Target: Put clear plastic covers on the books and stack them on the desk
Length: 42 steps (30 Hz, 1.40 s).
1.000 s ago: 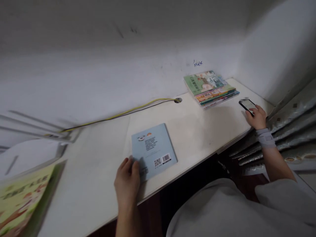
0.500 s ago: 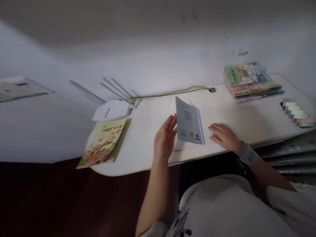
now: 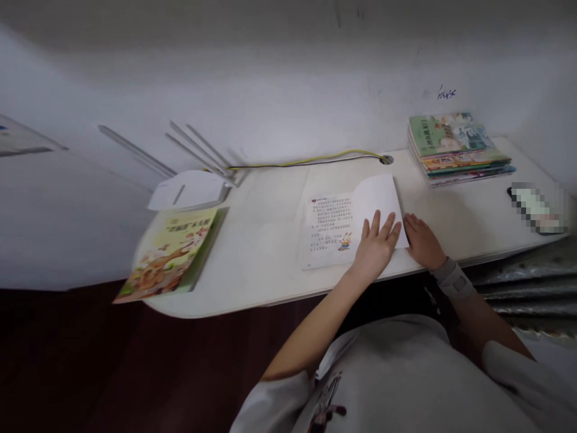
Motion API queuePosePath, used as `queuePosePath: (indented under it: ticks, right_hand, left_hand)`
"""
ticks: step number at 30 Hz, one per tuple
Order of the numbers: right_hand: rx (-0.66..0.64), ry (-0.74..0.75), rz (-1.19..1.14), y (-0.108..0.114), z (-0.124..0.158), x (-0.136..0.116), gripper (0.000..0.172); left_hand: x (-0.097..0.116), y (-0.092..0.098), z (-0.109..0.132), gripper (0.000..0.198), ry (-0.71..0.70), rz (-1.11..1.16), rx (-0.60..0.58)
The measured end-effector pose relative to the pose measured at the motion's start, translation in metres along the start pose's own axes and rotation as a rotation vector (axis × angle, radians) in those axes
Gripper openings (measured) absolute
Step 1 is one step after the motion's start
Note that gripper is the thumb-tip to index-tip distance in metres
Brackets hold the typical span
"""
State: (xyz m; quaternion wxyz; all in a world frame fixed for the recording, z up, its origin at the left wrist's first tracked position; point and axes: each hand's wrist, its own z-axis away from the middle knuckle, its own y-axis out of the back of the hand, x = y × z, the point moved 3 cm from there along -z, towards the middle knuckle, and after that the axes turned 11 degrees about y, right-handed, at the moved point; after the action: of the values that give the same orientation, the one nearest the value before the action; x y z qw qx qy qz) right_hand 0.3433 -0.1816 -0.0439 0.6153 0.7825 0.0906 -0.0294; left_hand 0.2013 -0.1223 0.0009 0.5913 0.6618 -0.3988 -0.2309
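An open booklet (image 3: 331,225) lies in front of me, its left page printed with text and a small cartoon rabbit. The right side is a blank white page that curls up a little near the top. My left hand (image 3: 377,240) rests on that blank page with its fingers spread. Beside the booklet's right edge is my right hand (image 3: 422,240), fingers stretched out, with the fingertips at or very near the page edge. It wears a grey band on the wrist.
The white table (image 3: 261,240) runs along the wall. A yellow-green picture book (image 3: 174,255) overhangs its left edge, by a white router (image 3: 189,189). A yellow cable (image 3: 306,161) leads to a hole. At right are a stack of books (image 3: 457,147) and a phone (image 3: 536,207).
The booklet's raised grey-blue cover has gone down, and the open pages now face up. My left hand has moved right onto the page; my right hand is at the booklet's edge.
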Motion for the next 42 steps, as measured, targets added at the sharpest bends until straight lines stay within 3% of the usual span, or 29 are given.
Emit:
queuePosePath:
  ticks: [5,17,32,42]
  right_hand:
    - [0.046,-0.015,-0.057,-0.003,-0.002,0.005,0.051]
    - [0.068,-0.046,-0.182,-0.003,-0.003,0.011,0.059]
    - [0.193,-0.073,-0.22,-0.001,-0.003,0.011,0.055]
    - [0.196,-0.109,-0.194,-0.004,-0.003,0.012,0.053]
  left_hand:
    - [0.008,-0.009,0.0,0.045,0.054,-0.134,-0.039]
    - [0.005,-0.017,-0.001,0.046,0.053,-0.156,-0.128]
    - [0.019,-0.012,-0.001,0.046,-0.074,-0.199,-0.152]
    - [0.019,-0.013,0.004,0.043,-0.139,-0.192,-0.135]
